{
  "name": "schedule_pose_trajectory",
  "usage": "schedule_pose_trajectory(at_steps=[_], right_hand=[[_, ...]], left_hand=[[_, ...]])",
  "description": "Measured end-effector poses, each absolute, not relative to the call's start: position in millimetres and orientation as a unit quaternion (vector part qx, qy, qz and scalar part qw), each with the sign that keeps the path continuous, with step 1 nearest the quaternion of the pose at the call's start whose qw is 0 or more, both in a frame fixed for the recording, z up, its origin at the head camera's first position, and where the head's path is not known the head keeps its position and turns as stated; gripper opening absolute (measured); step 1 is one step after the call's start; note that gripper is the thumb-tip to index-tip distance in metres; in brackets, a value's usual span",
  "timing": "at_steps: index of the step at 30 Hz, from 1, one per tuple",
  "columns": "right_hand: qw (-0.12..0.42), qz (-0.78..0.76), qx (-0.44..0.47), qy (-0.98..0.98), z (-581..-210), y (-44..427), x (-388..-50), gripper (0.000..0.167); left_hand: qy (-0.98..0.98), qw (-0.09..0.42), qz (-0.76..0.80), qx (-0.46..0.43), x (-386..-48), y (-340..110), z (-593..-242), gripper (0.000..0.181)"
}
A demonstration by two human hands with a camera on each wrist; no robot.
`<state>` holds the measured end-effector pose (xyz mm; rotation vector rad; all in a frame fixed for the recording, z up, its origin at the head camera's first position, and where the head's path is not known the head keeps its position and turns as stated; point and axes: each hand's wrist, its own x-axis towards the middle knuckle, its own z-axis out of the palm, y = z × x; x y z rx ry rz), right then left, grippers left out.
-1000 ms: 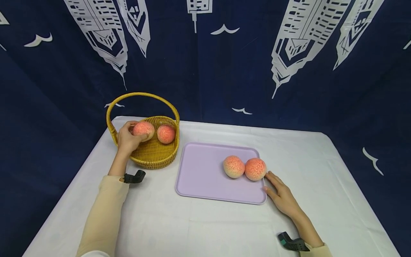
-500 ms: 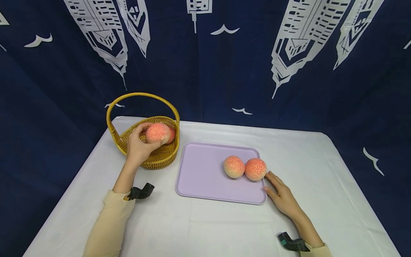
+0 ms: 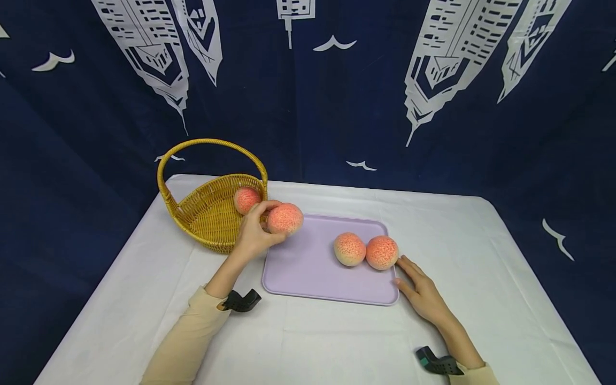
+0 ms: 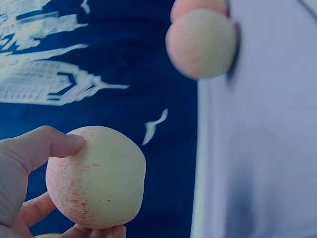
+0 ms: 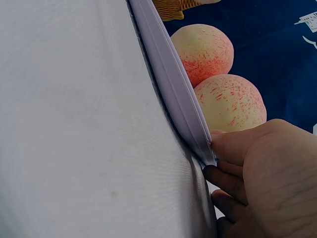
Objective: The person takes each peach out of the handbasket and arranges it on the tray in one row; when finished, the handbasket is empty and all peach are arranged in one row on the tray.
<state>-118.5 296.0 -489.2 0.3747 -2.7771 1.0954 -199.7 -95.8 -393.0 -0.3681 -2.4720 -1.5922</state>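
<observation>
The left hand (image 3: 257, 231) has its grip closed round a speckled peach (image 3: 286, 218), held over the far left corner of the lilac tray (image 3: 308, 270), beside the woven basket (image 3: 214, 227). In the head view this nearly round fruit is slightly longer crosswise, coral dots upward; its pale flank faces the left wrist camera. The smooth tray, a round-cornered rectangle, runs lengthwise across the cloth-covered counter (image 3: 337, 342), bearing a left peach (image 3: 349, 249) and a right peach (image 3: 382, 253), touching. The right hand (image 3: 425, 299) has its grip spread at the tray's right rim. Another peach (image 3: 246, 199) sits in the arch-handled basket.
</observation>
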Motion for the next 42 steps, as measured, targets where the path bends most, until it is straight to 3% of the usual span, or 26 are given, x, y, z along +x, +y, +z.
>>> schedule_pose_trajectory(at_steps=[16, 42], right_hand=[[0.073, 0.358, 0.123, -0.923, -490, 295, -119, 0.051], [0.065, 0.363, 0.118, -0.922, -488, 296, -119, 0.051]], left_hand=[[-0.855, 0.062, -0.49, -0.161, -201, -53, -448, 0.06], [-0.855, 0.022, -0.489, -0.174, -199, -34, -458, 0.059]])
